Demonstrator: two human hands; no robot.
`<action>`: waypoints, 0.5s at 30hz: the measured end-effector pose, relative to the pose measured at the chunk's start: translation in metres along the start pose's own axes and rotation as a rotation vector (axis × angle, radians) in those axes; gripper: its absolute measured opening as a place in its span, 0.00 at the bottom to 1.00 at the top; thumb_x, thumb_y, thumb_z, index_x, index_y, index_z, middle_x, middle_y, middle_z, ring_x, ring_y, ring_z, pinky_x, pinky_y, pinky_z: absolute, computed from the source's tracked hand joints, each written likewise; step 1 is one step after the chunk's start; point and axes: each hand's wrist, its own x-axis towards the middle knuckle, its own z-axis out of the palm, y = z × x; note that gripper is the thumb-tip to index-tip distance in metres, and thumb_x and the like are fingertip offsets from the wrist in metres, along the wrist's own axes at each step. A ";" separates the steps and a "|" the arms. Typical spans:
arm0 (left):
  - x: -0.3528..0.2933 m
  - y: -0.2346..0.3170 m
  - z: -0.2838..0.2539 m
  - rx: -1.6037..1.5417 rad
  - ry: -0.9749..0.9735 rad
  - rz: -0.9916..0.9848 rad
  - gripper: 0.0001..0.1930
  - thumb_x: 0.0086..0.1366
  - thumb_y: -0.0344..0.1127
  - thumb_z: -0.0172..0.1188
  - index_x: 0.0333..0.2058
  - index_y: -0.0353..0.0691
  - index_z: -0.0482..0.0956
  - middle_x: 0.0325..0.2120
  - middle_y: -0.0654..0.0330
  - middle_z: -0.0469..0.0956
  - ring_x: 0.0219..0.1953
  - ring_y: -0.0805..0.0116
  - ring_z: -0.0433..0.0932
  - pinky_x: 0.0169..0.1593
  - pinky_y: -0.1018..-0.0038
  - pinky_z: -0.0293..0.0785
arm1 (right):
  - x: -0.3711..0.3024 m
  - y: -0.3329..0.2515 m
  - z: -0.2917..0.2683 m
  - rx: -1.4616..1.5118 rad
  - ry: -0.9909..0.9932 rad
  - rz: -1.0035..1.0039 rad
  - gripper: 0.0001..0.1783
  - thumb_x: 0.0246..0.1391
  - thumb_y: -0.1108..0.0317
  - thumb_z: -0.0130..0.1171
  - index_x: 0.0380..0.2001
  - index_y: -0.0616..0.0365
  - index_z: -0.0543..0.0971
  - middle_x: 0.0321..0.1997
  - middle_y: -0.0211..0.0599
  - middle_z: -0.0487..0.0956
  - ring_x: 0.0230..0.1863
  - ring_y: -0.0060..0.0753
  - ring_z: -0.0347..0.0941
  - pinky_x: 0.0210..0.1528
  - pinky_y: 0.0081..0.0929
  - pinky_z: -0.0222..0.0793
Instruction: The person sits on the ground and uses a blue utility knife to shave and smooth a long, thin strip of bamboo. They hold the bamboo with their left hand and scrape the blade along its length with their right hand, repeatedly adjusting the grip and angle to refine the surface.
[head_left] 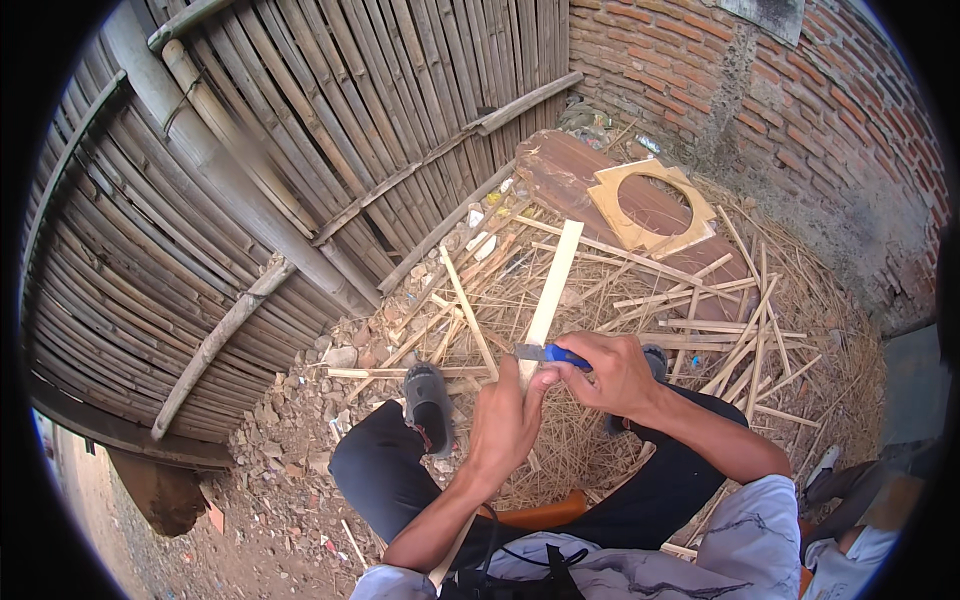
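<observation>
The left hand (pixel 503 425) grips 1 pale strip (pixel 553 285), which extends beyond it. Just right of that hand, 1 blue-handled knife (pixel 553 354) crosses the strip, clasped by the right hand (pixel 612 375); beyond this hand lies a board (pixel 612 205) with a round hole.

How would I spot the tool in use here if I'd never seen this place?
From the brick wall, come down past the brown board to the pale flat strip held in the left hand. The tool is in the right hand, its grey blade lying across that strip. Its bright blue handle sets it apart from the tan sticks scattered beyond it.
</observation>
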 end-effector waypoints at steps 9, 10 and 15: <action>-0.002 -0.002 0.000 0.052 -0.020 0.006 0.19 0.83 0.44 0.56 0.43 0.28 0.69 0.16 0.38 0.76 0.20 0.30 0.79 0.24 0.44 0.69 | 0.016 0.021 -0.015 -0.097 0.178 0.049 0.14 0.64 0.60 0.71 0.43 0.60 0.86 0.35 0.45 0.88 0.30 0.47 0.86 0.30 0.38 0.79; -0.004 -0.001 0.000 0.054 -0.033 0.003 0.19 0.83 0.44 0.56 0.43 0.28 0.69 0.15 0.39 0.76 0.20 0.30 0.79 0.24 0.45 0.68 | 0.021 0.028 -0.024 -0.121 0.204 0.091 0.15 0.65 0.59 0.71 0.43 0.60 0.86 0.34 0.46 0.88 0.30 0.48 0.86 0.31 0.38 0.79; -0.013 0.000 0.004 0.064 -0.095 0.033 0.18 0.83 0.43 0.55 0.43 0.29 0.71 0.14 0.43 0.74 0.18 0.35 0.78 0.23 0.47 0.67 | 0.039 0.053 -0.068 -0.196 0.378 0.291 0.17 0.71 0.56 0.66 0.44 0.62 0.86 0.28 0.44 0.84 0.25 0.38 0.81 0.30 0.35 0.72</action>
